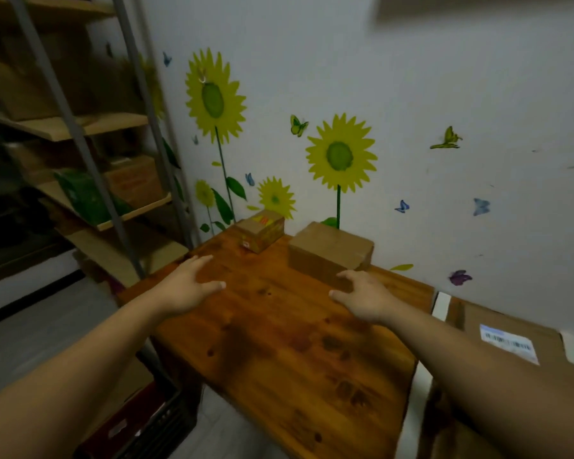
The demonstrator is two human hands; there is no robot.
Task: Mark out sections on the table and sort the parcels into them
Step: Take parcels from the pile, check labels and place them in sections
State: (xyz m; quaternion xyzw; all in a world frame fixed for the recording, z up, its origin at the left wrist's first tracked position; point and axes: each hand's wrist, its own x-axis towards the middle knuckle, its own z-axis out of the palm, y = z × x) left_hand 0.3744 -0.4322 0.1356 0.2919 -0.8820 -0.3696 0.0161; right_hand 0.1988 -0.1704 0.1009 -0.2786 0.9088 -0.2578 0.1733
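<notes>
A wooden table (279, 342) stands against the wall. Two cardboard parcels rest at its far edge: a small one with red and yellow tape (260, 230) at the back left, and a larger plain brown one (328, 251) to its right. My left hand (188, 286) hovers over the table's left side, fingers spread, holding nothing. My right hand (365, 296) is open with its fingers apart, just in front of the plain parcel's near corner; I cannot tell if it touches it. No marked sections show on the tabletop.
A big cardboard box with a barcode label (507, 342) lies to the right of the table. A metal shelf rack (90, 180) with boxes and a green bag stands at the left. A dark crate (146, 422) sits on the floor below the table's left edge.
</notes>
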